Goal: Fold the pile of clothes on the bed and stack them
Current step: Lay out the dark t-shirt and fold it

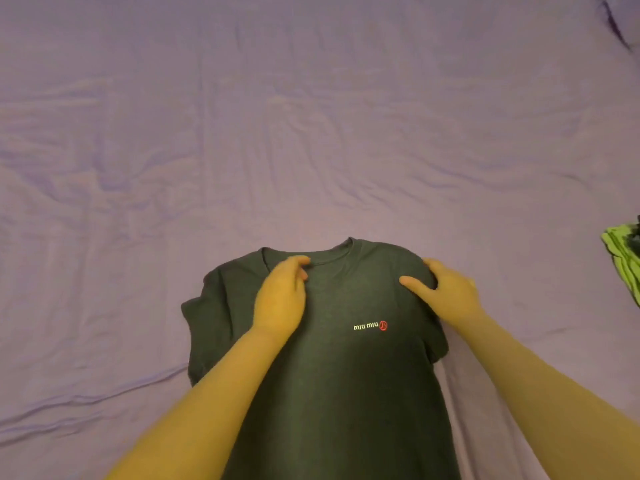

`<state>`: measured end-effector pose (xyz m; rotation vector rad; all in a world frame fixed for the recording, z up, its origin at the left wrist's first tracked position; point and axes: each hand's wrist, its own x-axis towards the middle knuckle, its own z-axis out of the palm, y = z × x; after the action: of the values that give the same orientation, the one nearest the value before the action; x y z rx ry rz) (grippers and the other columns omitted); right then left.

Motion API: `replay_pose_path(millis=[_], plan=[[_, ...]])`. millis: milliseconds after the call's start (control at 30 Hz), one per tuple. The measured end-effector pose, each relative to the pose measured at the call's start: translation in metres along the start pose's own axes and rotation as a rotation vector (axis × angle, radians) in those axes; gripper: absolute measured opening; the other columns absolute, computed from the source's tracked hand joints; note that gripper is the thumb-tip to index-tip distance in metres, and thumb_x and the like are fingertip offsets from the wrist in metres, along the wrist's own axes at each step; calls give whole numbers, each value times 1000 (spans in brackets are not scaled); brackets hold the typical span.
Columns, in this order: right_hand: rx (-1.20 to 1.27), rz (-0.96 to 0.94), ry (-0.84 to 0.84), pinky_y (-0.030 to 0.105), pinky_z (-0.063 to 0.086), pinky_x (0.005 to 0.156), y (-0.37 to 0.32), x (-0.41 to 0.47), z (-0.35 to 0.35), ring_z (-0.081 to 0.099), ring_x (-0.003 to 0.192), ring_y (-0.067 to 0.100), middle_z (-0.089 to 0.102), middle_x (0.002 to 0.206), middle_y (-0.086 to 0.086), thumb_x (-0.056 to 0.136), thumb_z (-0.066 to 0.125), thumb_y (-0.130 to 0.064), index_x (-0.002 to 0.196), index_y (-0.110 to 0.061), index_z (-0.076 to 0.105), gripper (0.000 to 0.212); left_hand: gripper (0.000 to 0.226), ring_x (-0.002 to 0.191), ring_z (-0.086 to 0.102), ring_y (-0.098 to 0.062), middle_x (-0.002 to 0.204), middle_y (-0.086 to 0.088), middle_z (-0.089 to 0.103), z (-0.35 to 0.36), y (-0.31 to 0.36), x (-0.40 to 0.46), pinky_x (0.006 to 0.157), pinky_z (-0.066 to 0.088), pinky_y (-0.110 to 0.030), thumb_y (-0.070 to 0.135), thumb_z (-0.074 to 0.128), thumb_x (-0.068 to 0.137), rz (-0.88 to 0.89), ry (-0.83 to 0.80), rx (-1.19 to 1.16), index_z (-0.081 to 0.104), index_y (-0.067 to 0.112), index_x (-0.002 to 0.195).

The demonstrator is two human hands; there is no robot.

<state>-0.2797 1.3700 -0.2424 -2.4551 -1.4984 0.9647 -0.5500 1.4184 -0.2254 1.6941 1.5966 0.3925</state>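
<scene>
Pretty clearly a bedroom in someone's home. A wrinkled lilac bed sheet (311,133) is filling nearly the whole view, creases running everywhere like on a mattress that's actually getting slept on. A dark grey t-shirt (346,375) with a small chest logo is lying flat on it, and a bit of bright green clothing (623,265) is peeking in at the right edge. Warm, dim indoor lighting is tinting everything. No furniture or walls are showing, so the bedding and laundry are doing all the telling here.
</scene>
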Motion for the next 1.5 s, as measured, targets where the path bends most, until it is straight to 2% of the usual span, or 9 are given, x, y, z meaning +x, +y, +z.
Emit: replay_pose_path(millis=[133, 300, 500, 633, 767, 900, 1167, 1333, 1500], plan=[[113, 39, -101, 42, 47, 86, 22, -7, -8, 60, 91, 26, 67, 93, 5, 81, 69, -44, 101, -13, 63, 38, 40, 80, 60, -17, 109, -8, 59, 58, 51, -13, 72, 52, -28, 4, 35, 99, -224, -404, -457, 46, 14, 137], [530, 75, 63, 25, 38, 56, 30, -10, -22, 48, 66, 14, 52, 71, 1, 86, 68, -28, 74, -14, 50, 25, 45, 106, 56, -15, 126, 2, 49, 101, 89, -18, 80, 54, -29, 26, 38, 103, -479, -520, -730, 30, 31, 146], [673, 99, -143, 27, 50, 76, 38, -27, -1, 58, 95, 14, 58, 107, -3, 83, 73, -20, 120, -14, 45, 48, 43, 104, 55, -15, 128, 4, 48, 111, 99, -20, 73, 55, -31, 41, 39, 100, -547, -410, -835, 38, 31, 142], [511, 53, -21, 24, 46, 76, 43, -32, 8, 58, 100, 24, 58, 112, 4, 86, 66, -9, 128, -9, 42, 48, 51, 113, 53, -23, 129, -1, 49, 114, 102, -27, 75, 57, -40, 56, 34, 96, -625, -379, -1016, 46, 29, 137], [661, 143, -55, 23, 49, 46, 37, -36, 7, 59, 63, 20, 57, 95, 12, 89, 63, -12, 128, -18, 41, 46, 64, 118, 50, -23, 136, 0, 47, 120, 105, -29, 88, 51, -49, 67, 28, 91, -664, -393, -1082, 48, 29, 137], [677, 36, -203, 23, 49, 43, 17, -41, 12, 56, 60, 13, 53, 84, 6, 91, 59, -25, 131, -39, 36, 48, 73, 119, 52, -24, 139, -2, 47, 111, 94, -33, 96, 47, -54, 73, 26, 87, -685, -414, -1132, 43, 26, 141], [658, 106, -261, 26, 55, 59, -21, -34, 34, 53, 82, 16, 41, 114, 4, 98, 38, -4, 149, -21, 25, 55, 71, 103, 65, -22, 117, -6, 64, 54, 19, -64, 80, 55, -36, 69, 24, 89, -707, -262, -1005, 43, 23, 139], [323, -167, -200, 27, 44, 93, -51, -53, 48, 51, 98, 15, 31, 142, 8, 98, 38, -2, 149, -16, 26, 54, 42, 94, 66, -19, 105, -5, 66, 18, -15, -81, 75, 55, -31, 51, 42, 96, -746, -79, -922, 47, 24, 128], [270, -339, -253, 10, 31, 92, -114, -80, 84, 49, 105, 7, 43, 139, 6, 96, 41, -1, 139, -13, 43, 45, 27, 88, 63, -17, 92, 0, 67, -23, -49, -97, 90, 52, -39, 17, 55, 94, -564, 295, -473, 60, 15, 121]])
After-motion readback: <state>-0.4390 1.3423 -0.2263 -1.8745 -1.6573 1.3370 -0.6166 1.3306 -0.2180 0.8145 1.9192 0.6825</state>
